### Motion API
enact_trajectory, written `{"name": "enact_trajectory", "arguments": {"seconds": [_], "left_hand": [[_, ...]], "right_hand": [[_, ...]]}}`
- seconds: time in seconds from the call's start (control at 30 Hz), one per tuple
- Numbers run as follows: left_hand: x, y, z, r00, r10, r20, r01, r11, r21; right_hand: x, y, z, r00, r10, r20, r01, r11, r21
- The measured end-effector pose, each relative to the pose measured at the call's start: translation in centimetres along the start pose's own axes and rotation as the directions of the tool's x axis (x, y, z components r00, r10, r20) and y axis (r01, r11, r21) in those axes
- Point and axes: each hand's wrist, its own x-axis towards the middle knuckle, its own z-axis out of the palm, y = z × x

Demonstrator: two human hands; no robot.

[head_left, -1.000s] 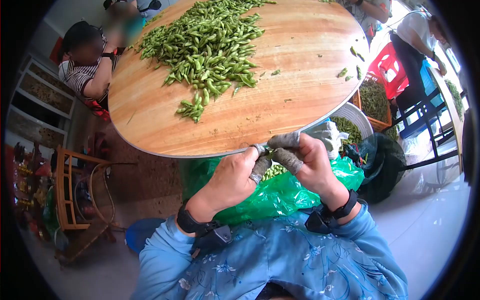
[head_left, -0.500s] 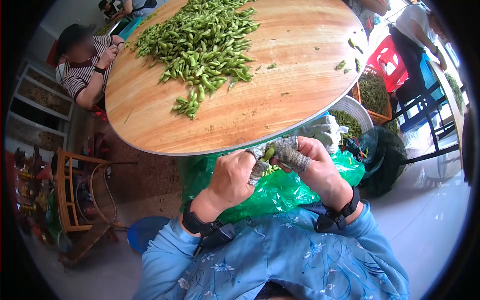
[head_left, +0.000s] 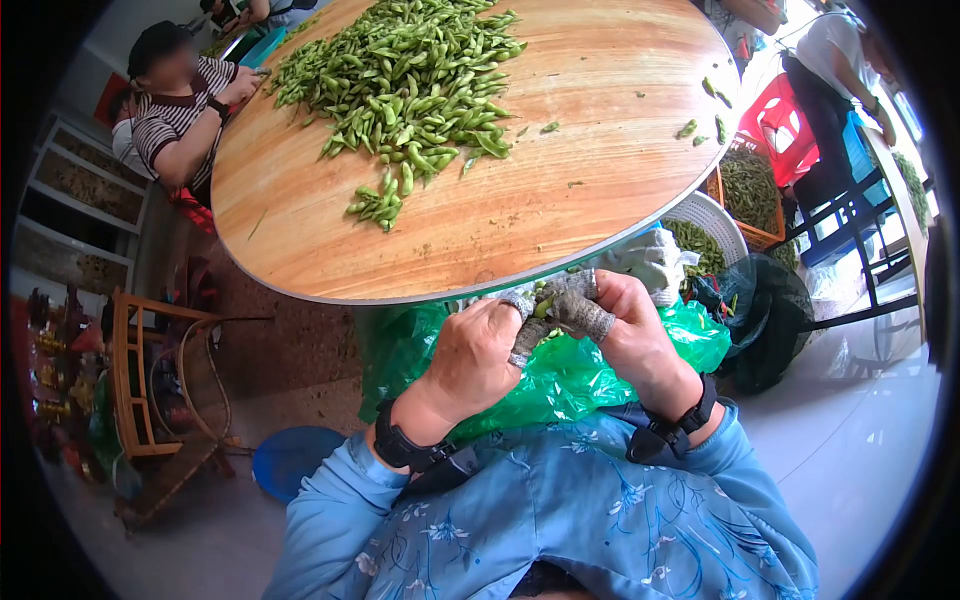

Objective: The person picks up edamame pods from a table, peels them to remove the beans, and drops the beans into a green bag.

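Observation:
A green edamame pod (head_left: 543,308) sits pinched between my two hands, partly covered by the fingers. My left hand (head_left: 478,345) is closed on it, with grey fabric finger covers on the thumb and fingertips. From the other side my right hand (head_left: 625,325) presses its covered thumb and fingers against the same pod. Below both hands spreads a green plastic bag (head_left: 570,385). Just beyond them is the rim of a round wooden table (head_left: 560,215), carrying a large heap of edamame pods (head_left: 405,85).
A person in a striped shirt (head_left: 180,120) sits at the table's left. To the right are a white basket (head_left: 735,240) of pods, an orange crate (head_left: 715,190) and a red chair (head_left: 780,120). A wooden chair (head_left: 130,385) and a blue basin (head_left: 290,460) lie left.
My left hand has shifted slightly right, closer to my right hand, and the pod shows less between the fingers. The person in the striped shirt has moved an arm toward the table.

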Motion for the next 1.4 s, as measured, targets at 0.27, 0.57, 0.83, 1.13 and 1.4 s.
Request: {"name": "enact_trajectory", "arguments": {"seconds": [0.27, 0.57, 0.83, 1.13, 1.4], "left_hand": [[-0.4, -0.2, -0.7, 0.993, -0.009, 0.116, 0.004, 0.999, 0.040], [-0.5, 0.7, -0.2, 0.979, -0.164, 0.123, 0.204, 0.846, -0.492], [-1.5, 0.0, -0.7, 0.843, -0.283, 0.458, 0.538, 0.405, -0.739], [-1.0, 0.8, 0.3, 0.979, -0.196, 0.047, 0.200, 0.916, -0.348], [-0.8, 0.2, -0.3, 0.992, -0.114, -0.056, 0.109, 0.991, -0.081]], "right_hand": [[-0.1, 0.0, -0.1, 0.998, 0.057, 0.038, -0.058, 0.998, 0.026], [0.1, 1.3, -0.9, 0.989, 0.012, 0.150, -0.043, 0.979, 0.202], [0.6, 2.3, -1.2, 0.983, -0.038, 0.181, -0.015, 0.958, 0.285], [0.2, 1.9, -0.3, 0.998, -0.037, 0.053, 0.031, 0.993, 0.112], [0.3, 2.3, -0.6, 0.999, -0.038, 0.011, 0.039, 0.998, -0.043]]}}
